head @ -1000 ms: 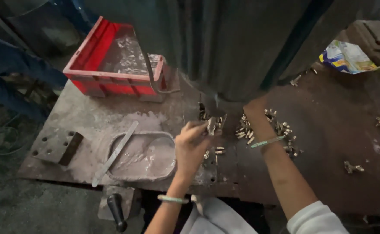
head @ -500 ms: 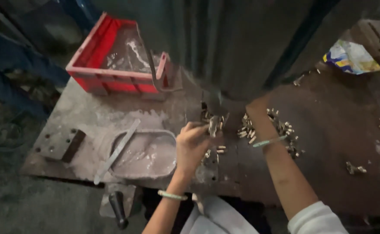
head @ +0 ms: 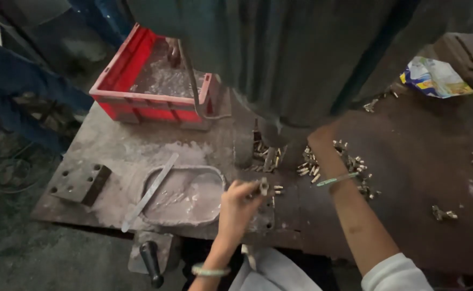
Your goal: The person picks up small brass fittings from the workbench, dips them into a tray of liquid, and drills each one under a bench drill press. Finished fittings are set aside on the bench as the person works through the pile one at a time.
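Observation:
My left hand (head: 240, 202) pinches a small brass-coloured metal part (head: 263, 186) just above the rusty steel worktable (head: 419, 178), to the right of a shallow grey tray (head: 182, 195). My right hand (head: 322, 141) reaches under the large grey machine body (head: 279, 59), and its fingers are hidden there. A pile of small brass parts (head: 333, 164) lies beside my right wrist, which wears a thin green bangle (head: 336, 179). More parts sit under the machine at the die (head: 266, 153).
A red plastic crate (head: 153, 81) stands at the back left. A flat metal strip (head: 150, 191) lies across the tray. A drilled steel block (head: 80, 183) sits at the left edge, a black-handled lever (head: 151, 263) below the table, a crumpled wrapper (head: 436, 78) at the back right.
My left hand has drawn back from the die toward me, holding one small part. My right hand stays under the machine.

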